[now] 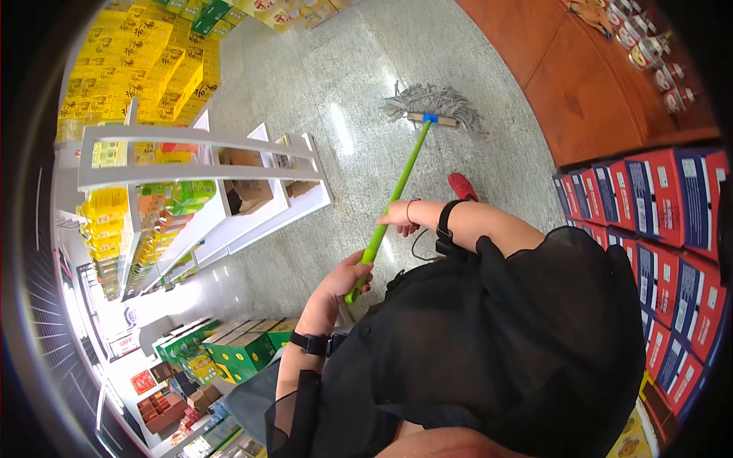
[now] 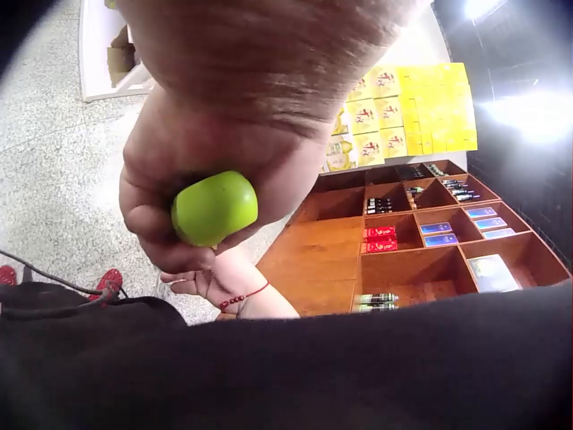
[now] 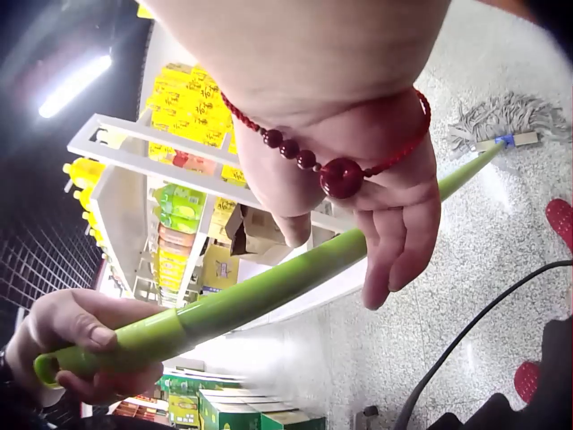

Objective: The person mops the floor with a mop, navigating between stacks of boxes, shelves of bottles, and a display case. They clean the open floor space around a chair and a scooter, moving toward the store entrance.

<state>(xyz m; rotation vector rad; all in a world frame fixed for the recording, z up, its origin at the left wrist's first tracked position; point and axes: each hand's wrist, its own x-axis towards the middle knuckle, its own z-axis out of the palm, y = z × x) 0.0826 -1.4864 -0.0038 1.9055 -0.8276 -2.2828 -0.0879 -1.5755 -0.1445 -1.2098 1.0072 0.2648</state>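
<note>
A string mop with a long green handle slants away from the body, its grey strands spread on the floor. My left hand grips the handle near its top end. In the left wrist view the green end cap pokes out of that fist. Farther down, my right hand, with a red beaded bracelet at its wrist, holds the handle between thumb and index finger. The other fingers hang loosely in front of the handle; the index finger is hidden in the right wrist view.
White shelving with bottled goods stands at left, near stacked yellow boxes. A wooden cabinet and red-and-blue boxes line the right. Green cartons lie lower left. A red shoe shows on the speckled floor.
</note>
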